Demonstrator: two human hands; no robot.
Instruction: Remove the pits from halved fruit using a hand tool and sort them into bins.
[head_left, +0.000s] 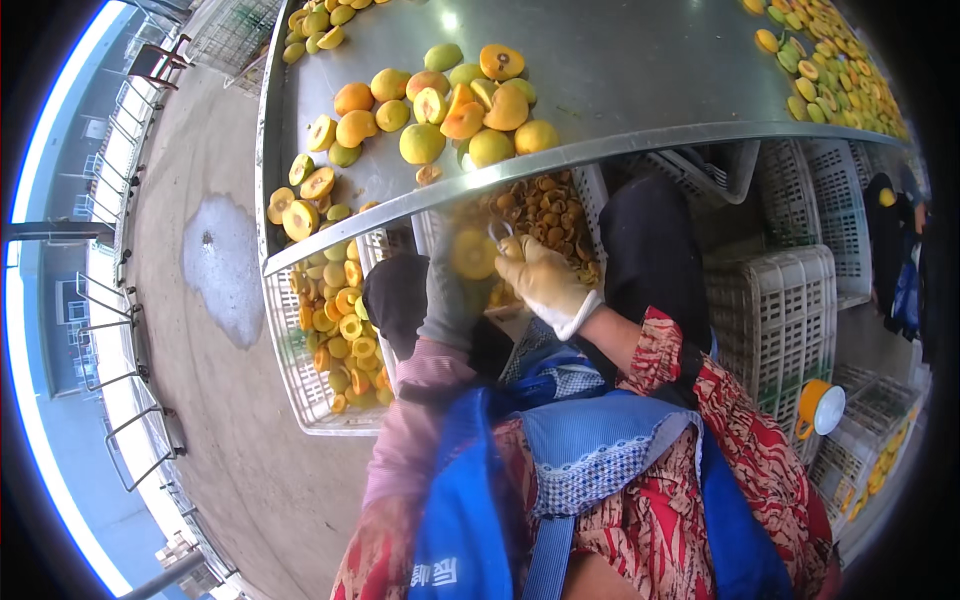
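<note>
My right hand (546, 283), in a cream glove with a white cuff, is closed on a small metal tool with a ring-shaped end (500, 229). Close to its left, my left hand (459, 281), in a grey glove and blurred, holds a yellow-orange fruit half (475, 253). Both hands are over a white crate of brown pits and scraps (551, 217), below the table edge. Whole and halved yellow-orange fruits (450, 112) lie on the metal table (622, 67) ahead. To the left stands a white plastic crate (300, 390) of fruit halves (349, 322).
The table's raised metal rim (600, 146) crosses above my knees. More fruit (832, 67) is piled at the far right. Stacked plastic crates (795, 300) and an orange enamel mug (821, 407) are at my right. Another person (896, 247) is at the right edge.
</note>
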